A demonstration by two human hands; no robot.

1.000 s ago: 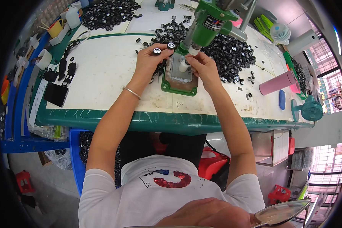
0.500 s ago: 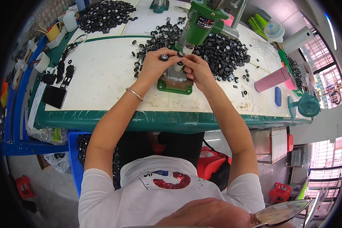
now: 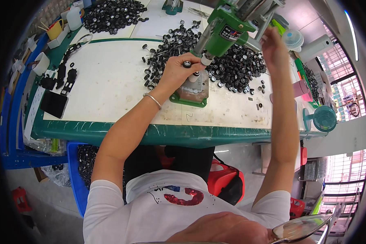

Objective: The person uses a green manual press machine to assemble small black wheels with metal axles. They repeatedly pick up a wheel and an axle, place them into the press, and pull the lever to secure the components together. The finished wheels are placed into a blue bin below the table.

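My left hand [image 3: 178, 70] is closed on a small black toy wheel [image 3: 187, 64] with a silvery hub, in front of a green hand press [image 3: 225, 30]. Just below its fingertips, another wheel [image 3: 197, 74] sits on a pale post [image 3: 194, 78] over the press base [image 3: 191, 99]. The fingertips are close to the pale ram tip [image 3: 206, 61]. My right hand [image 3: 275, 46] is raised on the right, beside the metal lever [image 3: 265, 25] of the press. Motion smears its fingers, so their grip on the lever cannot be made out.
Behind and beside the press spreads a heap of black wheels [image 3: 242, 67], some on thin axles. A second pile [image 3: 112, 16] lies far left. A pink tumbler [image 3: 300, 88] and a teal fan [image 3: 325, 118] stand right. A black square [image 3: 54, 104] lies left.
My right hand has left the wheel at the post and swung up and right to the press lever. My left hand stays at the press with its wheel. The whole view has shifted slightly.
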